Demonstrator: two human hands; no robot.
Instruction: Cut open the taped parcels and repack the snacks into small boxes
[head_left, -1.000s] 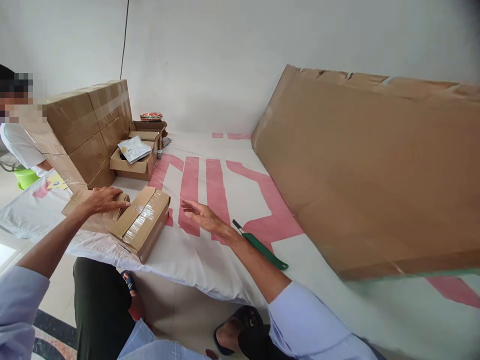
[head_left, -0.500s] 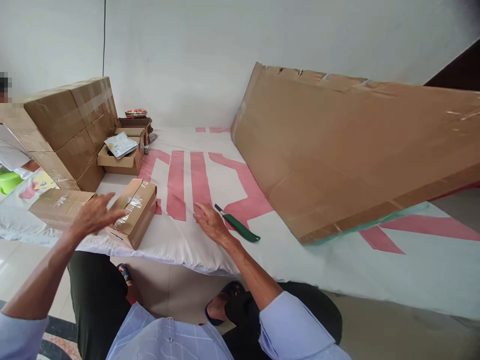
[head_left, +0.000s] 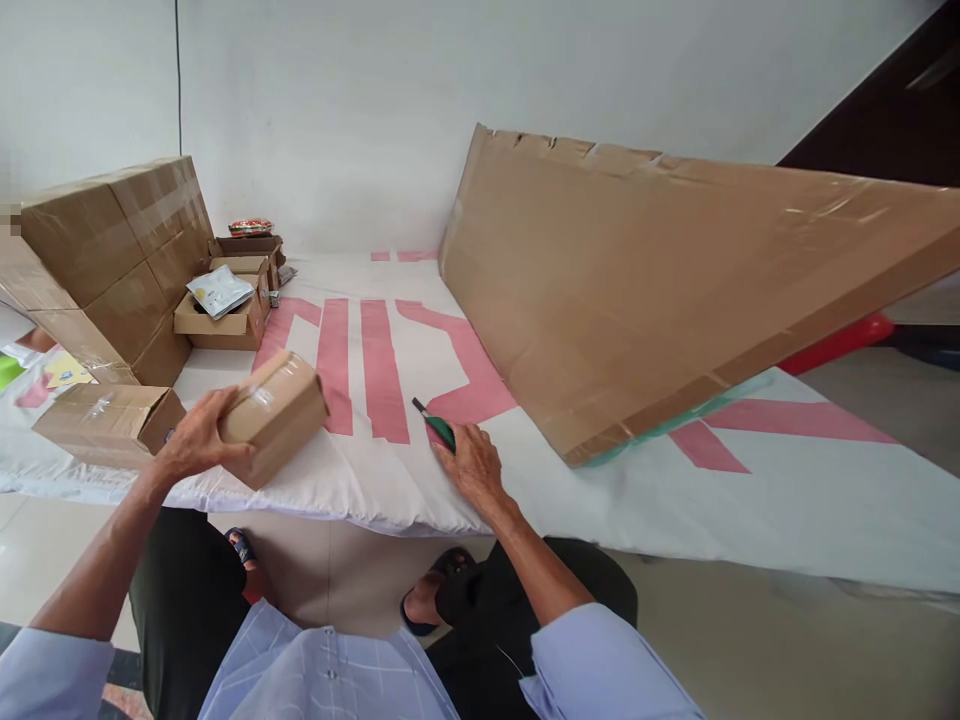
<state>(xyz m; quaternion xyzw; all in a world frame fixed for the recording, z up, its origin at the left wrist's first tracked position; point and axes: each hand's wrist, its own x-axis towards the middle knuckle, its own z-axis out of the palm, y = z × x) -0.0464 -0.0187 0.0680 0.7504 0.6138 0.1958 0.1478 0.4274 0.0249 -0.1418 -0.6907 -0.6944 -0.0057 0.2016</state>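
Observation:
My left hand [head_left: 201,437] grips the near end of a small taped cardboard box [head_left: 289,420], thumb and fingers spread over its sides. The box sits askew at the front of the cloth-covered table; I cannot tell if part of it is lifted. My right hand [head_left: 477,467] is closed over a green-handled utility knife [head_left: 440,430]. The knife's dark tip points away to the left, and my fingers hide the rest of its handle. To the left of my left hand lies a second small cardboard box [head_left: 105,420].
Tall taped cartons [head_left: 105,250] stand at the left, beside an open box [head_left: 221,335] with a white packet [head_left: 220,291] on top. A large cardboard sheet [head_left: 637,280] slants over the right side. The white cloth [head_left: 420,500] has pink shapes. Something red [head_left: 840,343] shows behind the sheet.
My left hand has taken hold of the small box and turned it. My right hand has moved right and closed on the utility knife. The view has shifted slightly right.

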